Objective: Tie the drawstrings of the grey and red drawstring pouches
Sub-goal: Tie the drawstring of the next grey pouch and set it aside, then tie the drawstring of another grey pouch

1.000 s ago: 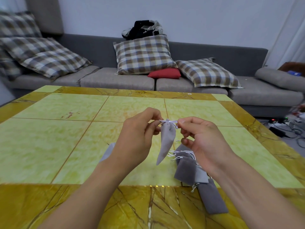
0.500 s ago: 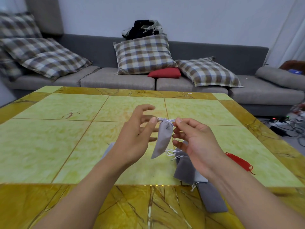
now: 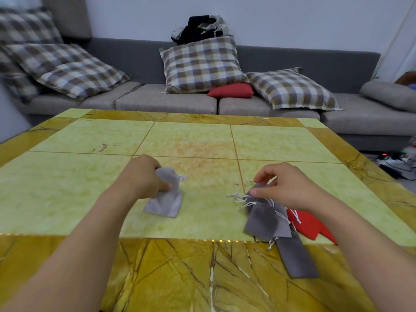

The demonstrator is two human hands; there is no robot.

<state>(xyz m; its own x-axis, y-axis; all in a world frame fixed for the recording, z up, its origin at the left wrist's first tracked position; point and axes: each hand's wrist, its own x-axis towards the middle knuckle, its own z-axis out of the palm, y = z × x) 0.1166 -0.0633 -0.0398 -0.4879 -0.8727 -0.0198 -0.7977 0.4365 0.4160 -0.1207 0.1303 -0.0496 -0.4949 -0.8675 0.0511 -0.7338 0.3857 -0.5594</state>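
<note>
- Left hand (image 3: 144, 176), centre-left of frame, is gripping a light grey pouch (image 3: 165, 200) near its cinched neck; fingers curled round the fabric, pouch body resting flat on the table (image 3: 67, 176). Short white cord ends are sticking out at the neck, blurred, so knot quality can't be judged.
- Right hand (image 3: 284, 188), centre-right, is reaching onto the pile of darker grey pouches (image 3: 267, 218); thumb and fingertips are closing on the top pouch's mouth edge w/ cords poking out between them. Looks like a light pinch, not a full grasp.
- Red pouches (image 3: 311, 225) are lying lower right, partly under the right wrist and touching the grey pile.
- Step in hand, as I'm reading it: setting down one finished pouch, picking the next.
- Doing it well: let the left pouch go well apart from the pile so tied and untied aren't mixing. W/ the right, pinch fabric at the mouth, not just a cord – cords in the pile are overlapping and could be dragging a neighbour along. Lift slowly, check only one is coming.
- Materials: pouches are looking like soft, velvety cloth, limp, flat rectangles, creasing easily; cords thin, white, twisted, w/ small end knots.
- Table is glossy, yellow-green marbled panels w/ amber veined border – slick, so pouches will probably be sliding if pushed rather than lifted.
</note>
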